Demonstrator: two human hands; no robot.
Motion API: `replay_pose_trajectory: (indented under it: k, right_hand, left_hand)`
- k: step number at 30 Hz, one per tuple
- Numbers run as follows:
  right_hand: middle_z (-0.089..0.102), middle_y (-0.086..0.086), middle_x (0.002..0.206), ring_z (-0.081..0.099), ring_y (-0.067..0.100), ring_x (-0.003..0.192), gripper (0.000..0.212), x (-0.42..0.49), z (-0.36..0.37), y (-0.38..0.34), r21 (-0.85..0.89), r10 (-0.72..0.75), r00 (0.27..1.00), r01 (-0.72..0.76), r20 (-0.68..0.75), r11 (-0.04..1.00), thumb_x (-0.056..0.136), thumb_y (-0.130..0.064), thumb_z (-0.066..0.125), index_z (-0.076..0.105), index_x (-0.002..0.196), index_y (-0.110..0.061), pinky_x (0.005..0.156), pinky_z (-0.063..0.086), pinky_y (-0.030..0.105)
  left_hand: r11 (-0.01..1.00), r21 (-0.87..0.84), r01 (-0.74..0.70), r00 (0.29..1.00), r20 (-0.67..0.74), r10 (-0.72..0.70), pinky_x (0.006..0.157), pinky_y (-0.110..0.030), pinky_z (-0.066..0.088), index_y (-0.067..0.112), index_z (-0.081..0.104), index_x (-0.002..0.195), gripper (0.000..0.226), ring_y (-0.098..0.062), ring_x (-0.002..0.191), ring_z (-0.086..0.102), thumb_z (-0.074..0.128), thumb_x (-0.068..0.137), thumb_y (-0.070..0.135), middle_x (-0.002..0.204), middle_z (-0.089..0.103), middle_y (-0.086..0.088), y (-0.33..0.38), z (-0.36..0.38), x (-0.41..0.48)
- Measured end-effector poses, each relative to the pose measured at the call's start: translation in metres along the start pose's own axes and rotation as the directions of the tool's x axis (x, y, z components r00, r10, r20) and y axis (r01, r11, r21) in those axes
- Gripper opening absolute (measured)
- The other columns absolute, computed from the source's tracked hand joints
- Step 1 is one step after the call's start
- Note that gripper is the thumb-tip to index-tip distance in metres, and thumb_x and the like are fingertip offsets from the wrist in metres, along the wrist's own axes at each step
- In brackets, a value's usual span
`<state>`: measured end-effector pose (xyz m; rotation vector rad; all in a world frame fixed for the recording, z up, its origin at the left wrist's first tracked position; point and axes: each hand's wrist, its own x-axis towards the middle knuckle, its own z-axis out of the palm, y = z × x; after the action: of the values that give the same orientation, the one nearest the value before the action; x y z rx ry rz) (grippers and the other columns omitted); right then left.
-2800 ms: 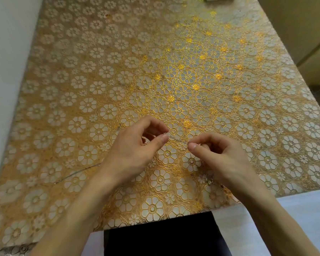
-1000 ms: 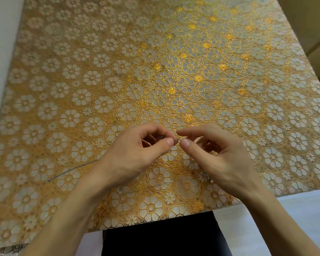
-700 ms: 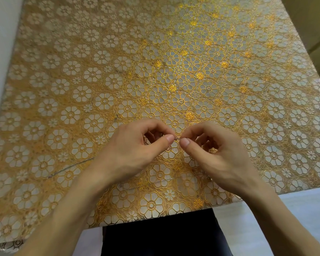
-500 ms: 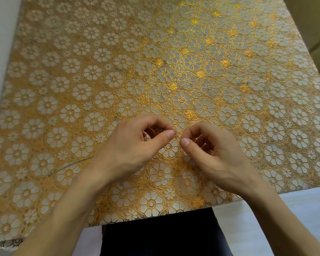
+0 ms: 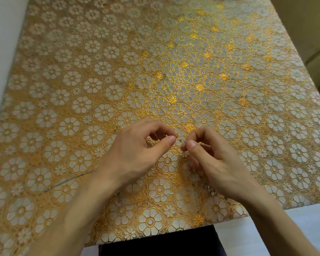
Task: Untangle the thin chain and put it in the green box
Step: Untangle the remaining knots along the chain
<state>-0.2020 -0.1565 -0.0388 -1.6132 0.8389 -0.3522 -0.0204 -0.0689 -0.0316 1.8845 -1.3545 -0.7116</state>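
Silver thin chain (image 5: 182, 141) was pinched by L hand (image 5: 135, 156) and R hand (image 5: 216, 163); untangling prob. unfinished; green box unseen.

Left hand (image 5: 137, 154) and right hand (image 5: 214, 163) pinch what looks like the thin chain (image 5: 181, 140) above the flowered tablecloth (image 5: 118, 71)

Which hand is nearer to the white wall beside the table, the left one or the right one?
Left. The wall stands to the left of the left hand; the right hand is beyond the left hand, farther from it. Both pinch the thin chain.
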Motion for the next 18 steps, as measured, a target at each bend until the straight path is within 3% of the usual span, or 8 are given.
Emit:
replay_pose_trajectory:
  k: [2,4,6,8,11,13,16,18]
  right_hand:
    - [0.065,-0.004,0.082,0.052,0.014,0.06,0.014,0.002,-0.001,0.001,-0.062,-0.018,0.999,0.016,-0.03,0.998,0.101,-0.02,0.057,0.058,0.089,-0.028,0.056,0.044,0.033]
    - [0.062,-0.01,0.072,0.05,0.01,0.056,0.011,0.004,0.0,0.004,-0.119,-0.029,0.997,0.02,-0.077,0.993,0.099,-0.023,0.059,0.059,0.089,-0.028,0.052,0.039,0.026]
    - [0.058,-0.01,0.064,0.049,0.009,0.054,0.008,0.006,0.0,0.007,-0.146,-0.027,0.99,0.007,-0.137,0.989,0.098,-0.031,0.06,0.059,0.09,-0.029,0.052,0.039,0.025]
    - [0.056,-0.007,0.06,0.05,0.014,0.054,0.009,0.006,0.0,0.008,-0.098,0.009,0.988,-0.024,-0.151,0.995,0.091,-0.039,0.057,0.059,0.089,-0.031,0.053,0.041,0.033]
    - [0.063,-0.008,0.07,0.052,0.014,0.059,0.01,0.008,-0.001,0.009,0.066,0.082,0.983,-0.072,-0.167,0.995,0.092,-0.036,0.057,0.06,0.087,-0.028,0.054,0.04,0.031]
    - [0.066,-0.01,0.077,0.053,0.008,0.059,0.013,0.007,-0.004,0.009,0.082,0.09,0.979,-0.076,-0.185,0.994,0.101,-0.026,0.057,0.06,0.089,-0.021,0.054,0.038,0.02]
    - [0.062,-0.002,0.07,0.049,0.018,0.055,0.011,0.003,-0.006,0.009,-0.033,0.039,0.982,-0.046,-0.186,0.998,0.1,-0.024,0.059,0.061,0.09,-0.027,0.05,0.038,0.034]
    - [0.062,-0.01,0.071,0.05,0.009,0.055,0.003,0.0,-0.005,0.004,-0.119,-0.02,0.987,0.0,-0.162,0.993,0.095,-0.028,0.065,0.065,0.094,-0.031,0.051,0.037,0.028]
  left_hand:
    - [0.996,0.084,-0.029,0.999,-0.019,0.03,0.078,-0.008,0.038,0.038,0.073,0.094,0.008,-0.001,0.095,0.058,0.067,0.091,0.043,0.094,0.064,0.019,-0.003,0.001,0.002]
    - [0.988,0.144,-0.059,0.997,-0.033,0.064,0.083,-0.01,0.038,0.039,0.072,0.095,0.011,-0.001,0.097,0.056,0.065,0.089,0.045,0.098,0.063,0.019,-0.006,0.003,0.003]
    - [0.986,0.14,-0.092,0.994,-0.046,0.099,0.088,-0.02,0.042,0.035,0.073,0.096,0.012,-0.003,0.099,0.057,0.065,0.089,0.042,0.098,0.064,0.017,-0.006,0.004,0.003]
    - [0.985,0.13,-0.116,0.991,-0.048,0.123,0.089,-0.026,0.044,0.032,0.074,0.096,0.013,-0.004,0.099,0.058,0.066,0.09,0.04,0.098,0.066,0.016,-0.005,0.004,0.004]
    - [0.985,0.134,-0.105,0.993,-0.043,0.112,0.084,-0.015,0.041,0.032,0.072,0.097,0.014,0.0,0.098,0.057,0.063,0.091,0.04,0.096,0.067,0.02,-0.003,0.003,0.005]
    - [0.994,0.086,-0.061,0.996,-0.06,0.066,0.078,-0.008,0.039,0.031,0.071,0.097,0.013,0.004,0.096,0.058,0.062,0.092,0.038,0.093,0.067,0.023,-0.001,0.002,0.004]
    - [0.999,-0.043,0.005,0.999,-0.04,-0.007,0.072,-0.009,0.043,0.031,0.073,0.095,0.006,0.007,0.091,0.061,0.067,0.095,0.033,0.087,0.07,0.022,0.002,0.0,0.002]
    - [0.988,-0.145,0.05,0.999,0.02,-0.047,0.072,-0.016,0.049,0.032,0.072,0.093,0.006,0.005,0.09,0.065,0.067,0.094,0.03,0.09,0.072,0.023,0.007,-0.001,0.001]
